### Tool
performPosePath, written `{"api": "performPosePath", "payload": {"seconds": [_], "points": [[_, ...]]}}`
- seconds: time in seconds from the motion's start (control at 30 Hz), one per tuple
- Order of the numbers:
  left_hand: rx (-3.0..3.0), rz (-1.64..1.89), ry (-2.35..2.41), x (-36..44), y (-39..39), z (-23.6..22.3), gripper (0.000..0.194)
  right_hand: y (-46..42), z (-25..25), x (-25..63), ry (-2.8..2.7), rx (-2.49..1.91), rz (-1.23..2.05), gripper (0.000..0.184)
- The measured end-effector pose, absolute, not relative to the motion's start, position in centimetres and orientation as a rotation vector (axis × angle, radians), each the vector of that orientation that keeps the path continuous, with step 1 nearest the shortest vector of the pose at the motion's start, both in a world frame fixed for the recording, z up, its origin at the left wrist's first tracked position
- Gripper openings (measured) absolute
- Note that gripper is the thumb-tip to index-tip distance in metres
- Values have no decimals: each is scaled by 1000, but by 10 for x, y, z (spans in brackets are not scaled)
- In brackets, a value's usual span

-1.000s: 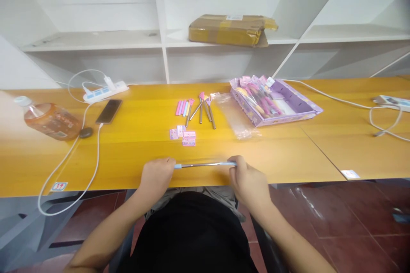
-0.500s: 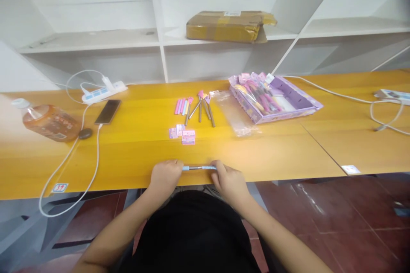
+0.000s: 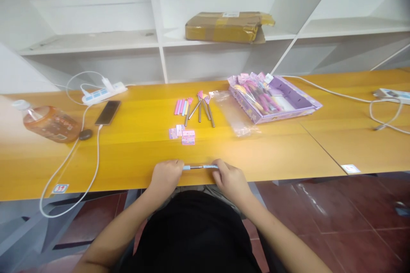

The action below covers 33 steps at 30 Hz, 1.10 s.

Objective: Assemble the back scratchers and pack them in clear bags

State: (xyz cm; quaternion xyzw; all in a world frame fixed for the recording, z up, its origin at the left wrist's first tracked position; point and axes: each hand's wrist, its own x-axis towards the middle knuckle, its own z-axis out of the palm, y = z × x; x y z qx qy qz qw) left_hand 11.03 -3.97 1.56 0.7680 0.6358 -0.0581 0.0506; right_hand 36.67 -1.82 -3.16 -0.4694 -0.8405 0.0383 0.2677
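Both hands hold one thin telescopic rod (image 3: 200, 166) level above the near edge of the yellow table (image 3: 288, 149). The rod is silver with light blue ends and is pushed short. My left hand (image 3: 165, 176) is closed round its left end. Its right end sits inside my closed right hand (image 3: 231, 180). Farther back on the table lie several similar rods with pink fan-shaped heads (image 3: 202, 108), pink and blue caps (image 3: 180, 107) and small pink packets (image 3: 184, 134).
A purple box of wrapped items (image 3: 272, 100) and an empty clear sleeve (image 3: 235, 117) lie right of centre. To the left are a bottle of brown drink (image 3: 48, 123), a phone (image 3: 108, 111), a power strip (image 3: 104, 91) and white cable. A cardboard parcel (image 3: 228, 26) sits on the shelf.
My right hand has moved left toward my left hand and the rod between them has collapsed from long to short. The left hand has hardly moved.
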Motion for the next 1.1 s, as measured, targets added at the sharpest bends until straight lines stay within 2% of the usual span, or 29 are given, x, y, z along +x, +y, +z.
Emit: {"api": "performPosePath", "payload": {"seconds": [0.5, 0.67, 0.9, 1.1], "points": [[2315, -233, 2008, 98, -42, 34, 30, -12, -11, 383, -2186, -1253, 46, 24], [2451, -81, 2226, 49, -47, 40, 32, 0, 6, 423, -2018, -1400, 149, 27], [2519, 86, 2459, -45, -57, 39, 45, 18, 14, 499, -1705, -1793, 229, 30], [2505, 139, 2415, -78, -66, 28, 37, 29, 1, 556, -1496, -2060, 210, 30]]}}
